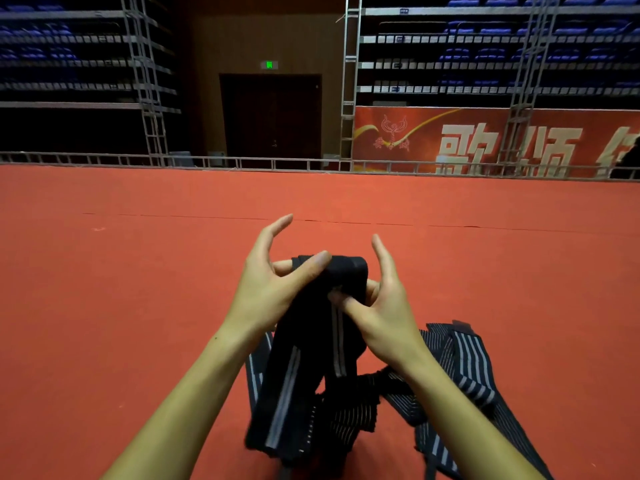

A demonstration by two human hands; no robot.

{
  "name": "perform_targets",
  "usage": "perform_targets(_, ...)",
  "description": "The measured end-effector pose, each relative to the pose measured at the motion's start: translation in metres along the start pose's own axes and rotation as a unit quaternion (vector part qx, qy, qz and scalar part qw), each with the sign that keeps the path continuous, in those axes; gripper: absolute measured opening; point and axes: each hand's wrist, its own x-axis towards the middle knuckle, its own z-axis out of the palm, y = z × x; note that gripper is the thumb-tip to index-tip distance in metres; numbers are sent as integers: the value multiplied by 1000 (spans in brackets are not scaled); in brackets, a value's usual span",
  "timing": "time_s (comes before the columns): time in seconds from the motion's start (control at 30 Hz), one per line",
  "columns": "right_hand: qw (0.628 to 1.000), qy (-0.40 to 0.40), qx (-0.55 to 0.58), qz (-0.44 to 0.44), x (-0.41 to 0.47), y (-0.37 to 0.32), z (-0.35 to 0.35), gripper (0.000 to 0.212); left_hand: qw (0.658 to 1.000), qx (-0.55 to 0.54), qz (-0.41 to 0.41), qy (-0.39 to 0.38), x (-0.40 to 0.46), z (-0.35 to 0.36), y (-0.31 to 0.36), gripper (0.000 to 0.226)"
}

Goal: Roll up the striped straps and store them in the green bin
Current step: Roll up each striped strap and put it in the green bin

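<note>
Both my hands hold a dark strap (304, 358) with grey stripes up in front of me. Its top end is folded over into a small roll (349, 271). My left hand (273, 282) pinches that roll with thumb and a finger, the index finger stretched upward. My right hand (377, 306) grips the roll's right side, thumb and lower fingers curled on it, one finger raised. The strap's loose tail hangs down between my forearms. More striped straps (464, 372) lie in a heap on the red floor below and to the right. No green bin is in view.
Red carpet floor (138, 289) stretches ahead to a low metal rail (242, 164). Behind it are a dark door (272, 116), metal truss towers, a red banner (485, 140) and tiers of blue seats.
</note>
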Motion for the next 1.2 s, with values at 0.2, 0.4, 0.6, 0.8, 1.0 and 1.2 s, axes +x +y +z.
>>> perform_targets(0.2, 998, -49, 36, 27, -11, 19, 10, 114, 995, -27, 89, 23, 7, -6, 2, 105)
perform_targets(0.4, 990, -119, -42, 61, -53, 82, -2, 127, 982, -39, 151, 106, 29, -22, 10, 103)
perform_targets(0.6, 972, -108, -201, 60, -58, 117, -19, 122, 976, -60, 157, 138, 39, -34, 20, 104)
perform_targets(0.8, 987, -32, -157, 9, -48, 81, -16, 87, 983, -70, 134, 108, 39, -33, 22, 104)
perform_targets(1.0, 996, -65, -57, -11, -36, 40, 8, 126, 983, -93, 127, 98, 37, -21, 22, 100)
perform_targets(1.2, 994, -75, -72, -13, -33, 61, 29, 145, 980, -117, 132, 93, 38, -18, 28, 98)
